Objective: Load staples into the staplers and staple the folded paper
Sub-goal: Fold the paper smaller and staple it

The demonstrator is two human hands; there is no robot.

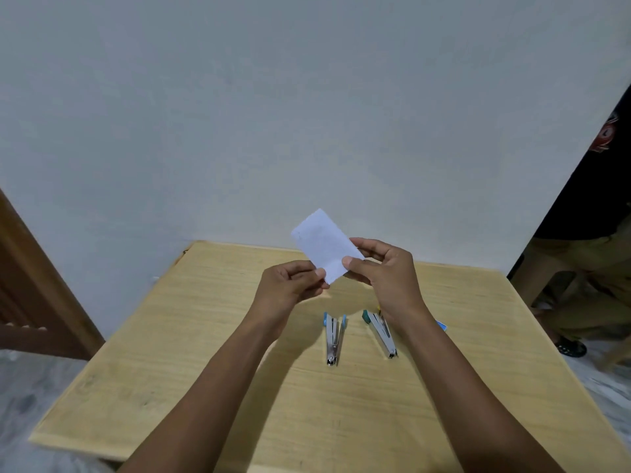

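A pale, wood-grained tabletop [205, 336] is seen beneath both forearms. Two narrow staplers of silvery metal, each with teal plastic at its far end, are laid on it below the hands and apart from them: the left stapler [333, 337] under the gap between the wrists, the right stapler [382, 332] just beside the right wrist. A small blue item [442, 325] is partly hidden behind the right forearm. Above the tabletop, a white, rectangular folded paper [324, 245] is held tilted. Its lower corner is pinched by the left hand [290, 285], and its lower right edge is pinched by the right hand [386, 271]. A plain, smooth wall [307, 114] is seen beyond.
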